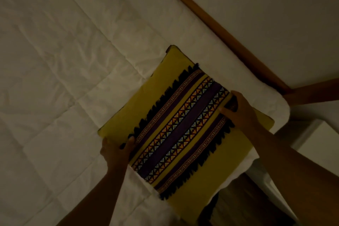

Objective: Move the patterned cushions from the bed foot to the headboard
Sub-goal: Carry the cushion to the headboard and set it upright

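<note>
Dim light covers the whole room, and most of my view is filled by a white quilt (73,64) with stitched squares and many soft wrinkles. Along the upper right side of the bed I see a wooden frame (211,18), and behind it a plain pale wall (275,5). At the right edge there is something white, maybe a small cabinet (319,139), but I cannot tell exactly what it is. Under the bed corner a brown wooden floor (236,202) shows.

I see one yellow cushion (185,130) near the corner of the bed, close to the wooden frame. It is turned diagonally in my view. Across its middle runs a wide band of woven pattern, with purple stripes, small coloured triangles and a black fringe on both sides. Its far corner seems to lie over the quilt; whether the cushion rests fully on the bed or is lifted a little, I cannot tell. Its near corner hangs past the edge of the bed, over the floor.

My left hand (115,152) is closed on the left edge of the cushion, with the thumb on top near the black fringe. My right hand (238,110) grips the opposite edge, at the end of the patterned band, fingers curled around the border. Both forearms are bare.
</note>
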